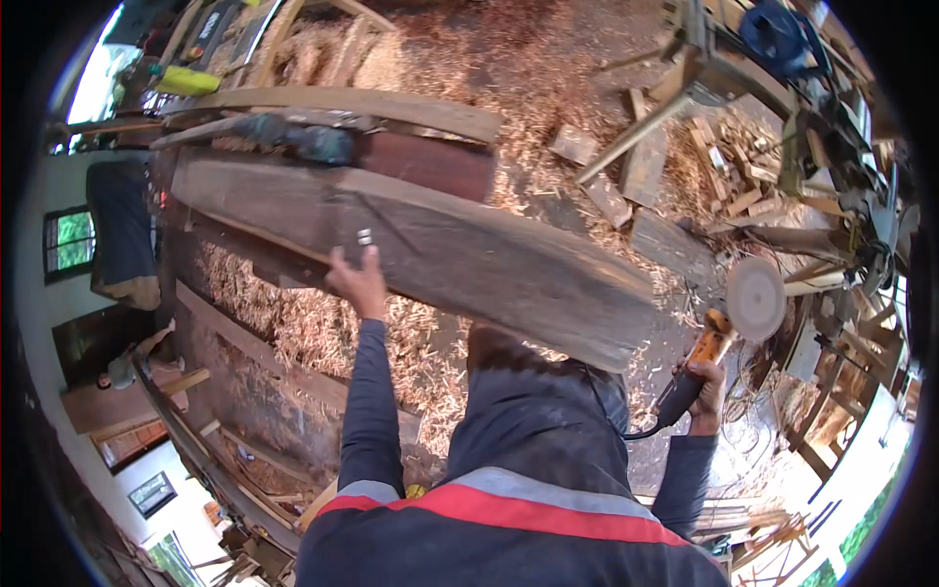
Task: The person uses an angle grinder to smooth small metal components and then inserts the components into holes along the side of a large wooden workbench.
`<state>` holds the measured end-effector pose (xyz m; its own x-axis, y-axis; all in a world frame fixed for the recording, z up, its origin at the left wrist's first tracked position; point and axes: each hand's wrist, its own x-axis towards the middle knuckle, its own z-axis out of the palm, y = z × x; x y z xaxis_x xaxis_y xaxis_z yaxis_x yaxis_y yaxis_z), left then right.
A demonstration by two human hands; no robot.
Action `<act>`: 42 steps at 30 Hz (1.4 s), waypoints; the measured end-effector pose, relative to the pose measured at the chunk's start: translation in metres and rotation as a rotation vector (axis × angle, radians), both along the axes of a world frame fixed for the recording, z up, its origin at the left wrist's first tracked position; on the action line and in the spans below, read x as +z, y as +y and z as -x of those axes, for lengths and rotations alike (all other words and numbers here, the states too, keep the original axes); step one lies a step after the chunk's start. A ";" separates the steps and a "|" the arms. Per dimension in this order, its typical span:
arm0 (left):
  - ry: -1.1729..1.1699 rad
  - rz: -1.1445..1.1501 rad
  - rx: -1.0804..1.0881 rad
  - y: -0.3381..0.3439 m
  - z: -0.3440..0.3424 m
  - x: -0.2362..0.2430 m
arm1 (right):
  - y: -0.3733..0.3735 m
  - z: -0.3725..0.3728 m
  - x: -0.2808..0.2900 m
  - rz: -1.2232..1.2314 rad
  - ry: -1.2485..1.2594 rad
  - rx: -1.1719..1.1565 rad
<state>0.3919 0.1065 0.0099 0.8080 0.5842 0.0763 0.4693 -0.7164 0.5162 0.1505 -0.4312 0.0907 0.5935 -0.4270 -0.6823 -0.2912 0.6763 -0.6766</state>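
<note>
A long, wide wooden board [469, 249] with a dark, weathered face lies across in front of me. My left hand [360, 286] is at its near edge, fingers apart and nothing seen in them. A small white object [365, 237] shows against the board just beyond the fingertips; its kind is too small to tell. Off to the right, my right hand [706, 396] grips an angle grinder [712, 339] with a yellow-orange head and dark body. Its round, pale sanding disc [756, 298] faces up, apart from the board's right end.
Wood shavings [323, 313] cover much of the floor. Beyond the board lie another plank [372, 106] and a dark power tool [303, 139]. Offcuts [743, 161] are heaped at the far right, near a blue container [773, 39]. The grinder's cord [641, 433] runs close to my body.
</note>
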 end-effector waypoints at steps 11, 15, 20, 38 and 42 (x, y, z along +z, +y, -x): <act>-0.141 -0.465 0.047 0.027 -0.034 -0.069 | -0.172 0.019 -0.133 0.053 0.409 0.565; -0.182 -0.460 -0.041 0.054 -0.025 -0.075 | -0.191 0.007 -0.259 0.006 0.466 0.610; -0.088 -0.456 0.137 0.058 -0.015 -0.063 | -0.206 -0.032 -0.441 -0.004 0.458 0.687; 0.167 -0.710 0.220 0.101 -0.007 -0.016 | -0.283 -0.174 -0.736 0.497 0.439 0.895; 0.162 -0.718 0.214 0.105 -0.009 -0.010 | -0.291 -0.165 -0.743 0.742 0.379 0.970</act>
